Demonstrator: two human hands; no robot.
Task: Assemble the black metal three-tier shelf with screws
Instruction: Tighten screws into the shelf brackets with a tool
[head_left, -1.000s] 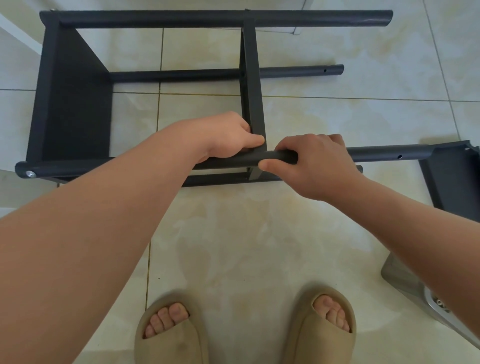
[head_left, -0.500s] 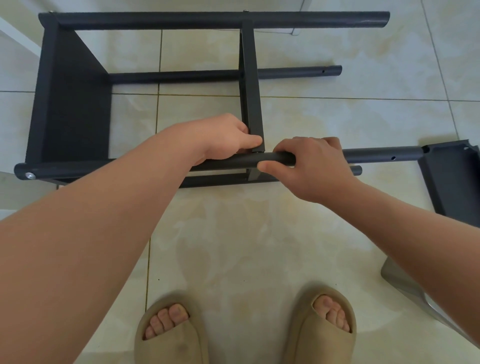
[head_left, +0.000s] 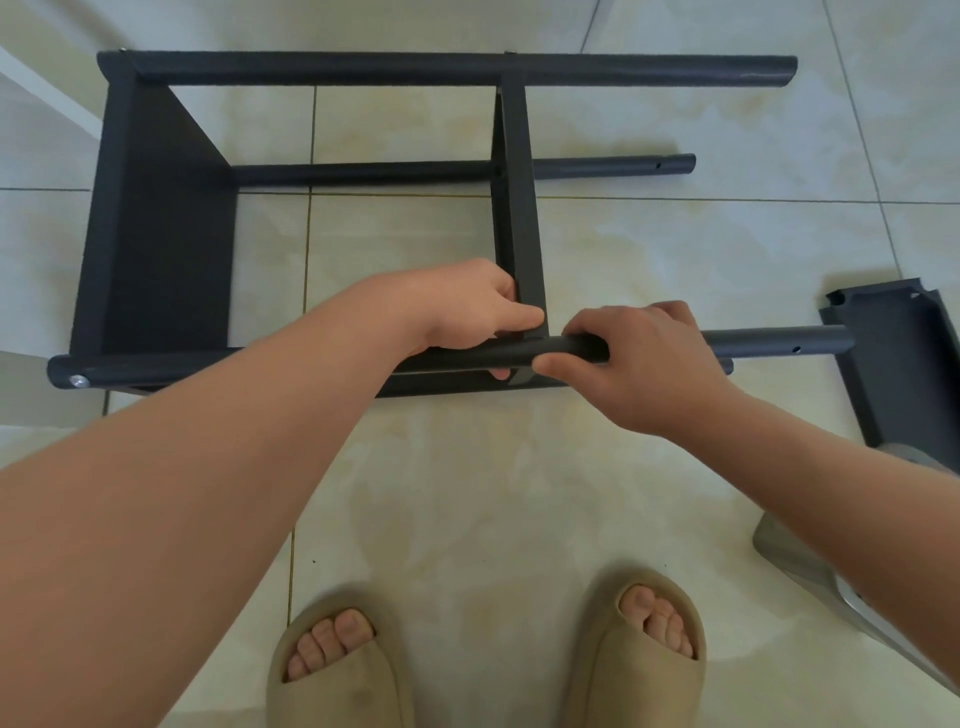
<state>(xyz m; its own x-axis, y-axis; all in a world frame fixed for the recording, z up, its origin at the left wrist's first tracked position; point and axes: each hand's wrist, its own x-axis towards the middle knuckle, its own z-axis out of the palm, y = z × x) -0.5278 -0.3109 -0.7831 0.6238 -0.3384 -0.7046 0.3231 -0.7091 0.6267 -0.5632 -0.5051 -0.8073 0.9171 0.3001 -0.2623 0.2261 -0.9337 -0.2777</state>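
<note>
On the tiled floor (head_left: 649, 244) ahead of your feet, the shelf frame (head_left: 161, 218) lies on its side. Your left hand (head_left: 483, 306) pinches the middle panel (head_left: 519, 208) at the near post (head_left: 769, 343). Your right hand (head_left: 639, 358) wraps that post just beside it, likely lining up the joint. The loose panel (head_left: 904, 364) crowds the post's right end, so your room is on the near side.

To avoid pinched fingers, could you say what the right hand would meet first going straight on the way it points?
Probably the near end of the middle shelf panel, just ahead of the right hand; the left hand lies beyond.
</note>
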